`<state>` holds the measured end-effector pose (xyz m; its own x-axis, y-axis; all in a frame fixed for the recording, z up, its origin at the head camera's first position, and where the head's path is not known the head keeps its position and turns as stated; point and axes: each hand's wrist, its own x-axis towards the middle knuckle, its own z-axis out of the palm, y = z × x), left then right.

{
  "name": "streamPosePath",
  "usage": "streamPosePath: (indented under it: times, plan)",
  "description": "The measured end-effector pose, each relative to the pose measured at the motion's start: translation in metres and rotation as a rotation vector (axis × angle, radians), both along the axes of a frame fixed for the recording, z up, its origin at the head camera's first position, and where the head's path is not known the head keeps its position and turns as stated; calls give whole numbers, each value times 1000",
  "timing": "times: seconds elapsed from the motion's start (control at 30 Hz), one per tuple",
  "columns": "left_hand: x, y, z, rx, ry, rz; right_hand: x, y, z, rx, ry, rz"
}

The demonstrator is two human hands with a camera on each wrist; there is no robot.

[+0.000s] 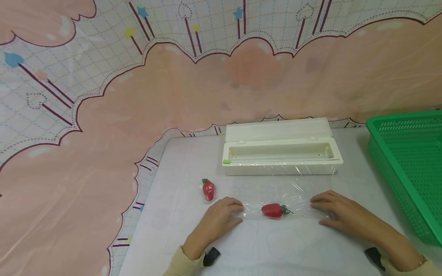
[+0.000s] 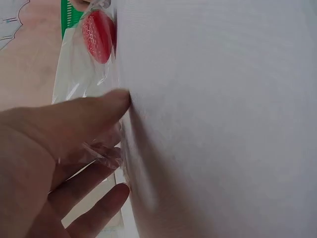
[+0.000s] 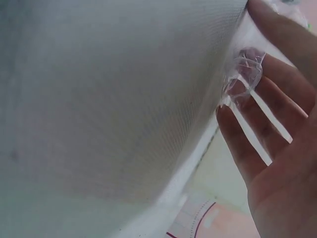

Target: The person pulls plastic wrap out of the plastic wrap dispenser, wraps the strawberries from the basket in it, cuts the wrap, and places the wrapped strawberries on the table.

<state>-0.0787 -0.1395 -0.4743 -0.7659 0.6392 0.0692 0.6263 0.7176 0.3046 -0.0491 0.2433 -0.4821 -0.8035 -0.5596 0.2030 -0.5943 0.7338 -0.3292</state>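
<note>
A red strawberry (image 1: 272, 211) with a green leafy cap lies on its side on a clear sheet of plastic wrap (image 1: 297, 191) between the two hands. My left hand (image 1: 222, 214) rests at the wrap's left end, thumb apart from the fingers; in the left wrist view crumpled wrap (image 2: 106, 156) lies against the fingers. At the right end is my right hand (image 1: 336, 211), its fingers extended and spread, with bunched wrap (image 3: 245, 74) touching the fingertips in the right wrist view. A second strawberry (image 1: 208, 190), wrapped in film, sits beyond the left hand.
Behind the wrap stands a long white plastic-wrap dispenser box (image 1: 281, 168), its lid (image 1: 277, 130) raised and a green slider (image 1: 226, 161) on its front edge. A green perforated basket (image 1: 400, 180) is at the right. Patterned cloth (image 1: 193, 96) covers the area behind the white table (image 1: 172, 230).
</note>
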Motion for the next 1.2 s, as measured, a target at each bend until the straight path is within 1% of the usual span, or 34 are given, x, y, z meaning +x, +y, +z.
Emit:
streamPosePath:
  times: [0.13, 0.2, 0.27, 0.4, 0.57, 0.67, 0.77, 0.83, 1.0, 1.07, 1.2]
  plan:
    - [-2, 0, -1, -2, -10, 14, 0, 1, 0, -7, 2, -26]
    - [-3, 0, -1, -3, -25, 28, 0, 1, 0, -16, 3, -43]
    - [-4, -1, 0, 4, -53, 45, 0, 2, 1, -26, 1, -59]
    - [-5, -3, 2, 50, -102, 74, 2, 3, 5, -48, -19, -96]
    - [-7, -5, 3, 113, -132, 92, 0, 5, 8, -64, -101, -155]
    - [-10, -5, 2, 138, -149, 110, -3, 5, 9, -76, -114, -167]
    - [-13, -4, 1, 169, -147, 126, -5, 5, 9, -95, -77, -165]
    - [-16, -4, -1, 196, -138, 132, -7, 5, 9, -110, -78, -173]
    - [-20, -2, -2, 251, -148, 170, -14, 3, 13, -126, -160, -222]
    - [-21, -1, -1, 261, -156, 195, -17, 2, 14, -122, -179, -242]
    - [-25, 3, 2, 258, -147, 245, -22, -1, 16, -120, -192, -261]
